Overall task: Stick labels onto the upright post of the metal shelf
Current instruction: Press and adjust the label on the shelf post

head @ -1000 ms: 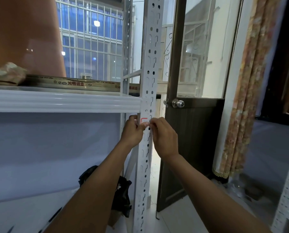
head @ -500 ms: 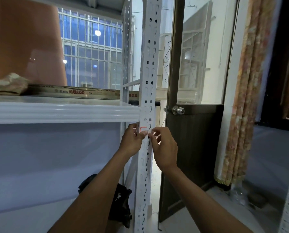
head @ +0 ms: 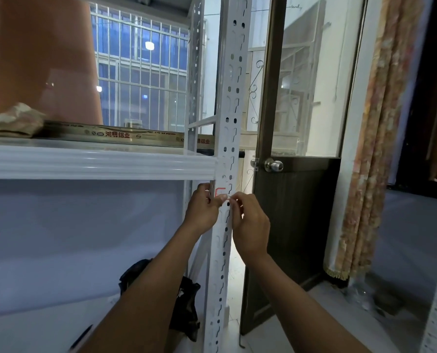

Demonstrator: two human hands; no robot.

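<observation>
Forearms [head: 146,289], two, bare, raised side by side toward upright post [head: 227,138] of white metal shelf [head: 97,161], meeting just below the point where the shelf board joins the post. Left hand [head: 203,210]: at post's left edge, fingers curled behind the flange, thumb pressed on post's front face. Right hand [head: 250,225]: at post's right edge, fingers curled, thumb and forefinger pinching label's right end. Change from one second ago: right hand's fingertips, then laid across post's face, now drawn back to its right edge; left hand unmoved. Label [head: 221,192]: small, white, red-bordered, on post's front face, lower edge under left thumb.
</observation>
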